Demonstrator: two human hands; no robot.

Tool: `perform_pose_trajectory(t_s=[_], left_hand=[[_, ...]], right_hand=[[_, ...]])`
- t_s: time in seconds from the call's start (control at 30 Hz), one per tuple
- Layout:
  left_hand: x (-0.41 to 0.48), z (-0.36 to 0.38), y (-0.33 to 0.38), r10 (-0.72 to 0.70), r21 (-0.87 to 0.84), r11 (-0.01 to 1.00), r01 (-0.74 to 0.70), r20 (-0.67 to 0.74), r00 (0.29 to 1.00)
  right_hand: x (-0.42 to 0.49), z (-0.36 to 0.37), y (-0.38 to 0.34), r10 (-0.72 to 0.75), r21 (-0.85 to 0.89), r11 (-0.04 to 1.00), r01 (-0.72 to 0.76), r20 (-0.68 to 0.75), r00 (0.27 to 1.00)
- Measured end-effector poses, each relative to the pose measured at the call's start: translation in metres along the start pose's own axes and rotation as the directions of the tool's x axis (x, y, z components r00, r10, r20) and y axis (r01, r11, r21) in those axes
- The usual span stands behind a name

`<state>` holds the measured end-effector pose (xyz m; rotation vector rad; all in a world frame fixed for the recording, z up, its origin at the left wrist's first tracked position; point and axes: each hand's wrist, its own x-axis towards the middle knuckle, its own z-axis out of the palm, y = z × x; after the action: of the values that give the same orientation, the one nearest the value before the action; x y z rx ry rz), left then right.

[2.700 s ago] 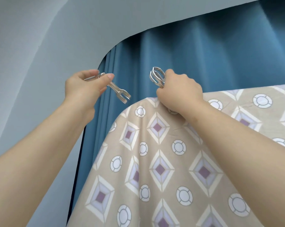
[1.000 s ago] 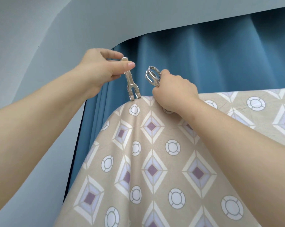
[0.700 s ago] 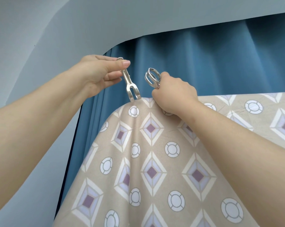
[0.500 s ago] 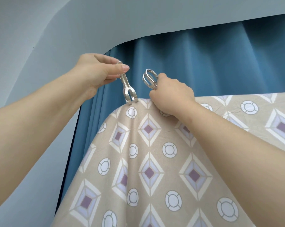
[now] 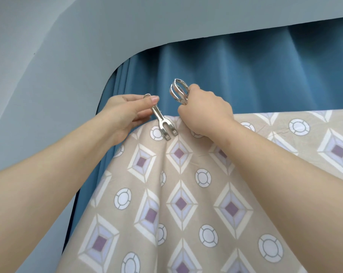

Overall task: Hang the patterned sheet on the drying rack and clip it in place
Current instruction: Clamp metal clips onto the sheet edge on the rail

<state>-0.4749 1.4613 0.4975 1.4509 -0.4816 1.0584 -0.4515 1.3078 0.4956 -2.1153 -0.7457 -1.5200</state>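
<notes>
The beige patterned sheet (image 5: 186,194), printed with diamonds and rings, hangs over a bar that it hides completely. My left hand (image 5: 125,113) pinches the handle of a silver metal clip (image 5: 162,123). The clip's forked jaws sit over the sheet's top fold near its left end. My right hand (image 5: 204,113) is closed on the sheet's top edge just right of that clip. It also holds spare metal clips (image 5: 178,93), which stick up above its knuckles.
A blue curtain (image 5: 245,71) hangs close behind the sheet. A grey wall and ceiling (image 5: 68,46) fill the left and top. The drying rack itself is covered by the sheet.
My left hand brought the clip from up left down onto the sheet's top edge, and its jaws now straddle the fold. My right hand has stayed on the edge.
</notes>
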Motion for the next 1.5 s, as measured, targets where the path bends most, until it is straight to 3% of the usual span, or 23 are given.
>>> perform_pose_trajectory(t_s=[0.2,0.3,0.33,0.4,0.47,0.67,0.77,0.9,1.0,1.07,1.17,1.27,1.37,1.5], left_hand=[[-0.010,-0.004,-0.007,0.071,0.060,0.996,-0.071,-0.011,0.997],[-0.020,-0.012,-0.015,0.148,0.242,0.964,-0.113,-0.131,0.980],[-0.026,-0.015,-0.017,0.218,0.318,0.935,-0.159,-0.160,0.963],[-0.040,-0.021,-0.018,0.357,0.430,0.865,-0.258,-0.166,0.919],[-0.056,-0.027,-0.015,0.426,0.486,0.818,-0.308,-0.152,0.892],[-0.103,-0.028,-0.009,0.335,0.402,0.858,-0.321,0.036,0.941],[-0.120,-0.037,-0.014,0.289,0.375,0.880,-0.290,0.060,0.955],[-0.135,-0.048,-0.035,0.249,0.448,0.872,-0.196,-0.063,0.966],[-0.135,-0.057,-0.055,-0.011,0.512,0.857,0.064,-0.105,0.994],[-0.133,-0.065,-0.059,-0.169,0.518,0.828,0.216,-0.138,0.976],[-0.130,-0.086,-0.057,-0.356,0.511,0.795,0.328,-0.046,0.933],[-0.125,-0.106,-0.053,-0.504,0.637,0.686,0.351,0.068,0.861],[-0.115,-0.123,-0.045,-0.474,0.745,0.599,0.295,0.033,0.880],[-0.099,-0.130,-0.044,-0.210,0.811,0.552,0.195,-0.092,0.973]], right_hand=[[-0.004,0.000,-0.003,-0.024,0.073,0.997,0.025,-0.022,0.999],[-0.011,-0.002,-0.005,0.008,0.280,0.960,0.007,-0.052,0.999],[-0.015,-0.003,-0.007,0.045,0.436,0.900,-0.011,-0.067,0.997],[-0.027,-0.002,-0.011,0.150,0.738,0.672,-0.057,-0.060,0.987],[-0.040,0.001,-0.016,0.210,0.867,0.488,-0.103,-0.002,0.978],[-0.064,0.015,-0.027,0.178,0.901,0.358,-0.246,0.193,0.965],[-0.075,0.029,-0.030,0.164,0.928,0.279,-0.248,0.208,0.964],[-0.093,0.048,-0.032,0.200,0.948,0.251,-0.193,0.144,0.969],[-0.101,0.064,-0.034,0.241,0.924,0.278,-0.262,0.197,0.950],[-0.104,0.070,-0.033,0.263,0.910,0.304,-0.283,0.206,0.943],[-0.105,0.076,-0.032,0.240,0.910,0.318,-0.265,0.193,0.951],[-0.104,0.079,-0.033,0.204,0.907,0.338,-0.251,0.190,0.960],[-0.104,0.081,-0.035,0.183,0.896,0.361,-0.260,0.205,0.961],[-0.102,0.084,-0.035,0.197,0.881,0.391,-0.267,0.203,0.959]])
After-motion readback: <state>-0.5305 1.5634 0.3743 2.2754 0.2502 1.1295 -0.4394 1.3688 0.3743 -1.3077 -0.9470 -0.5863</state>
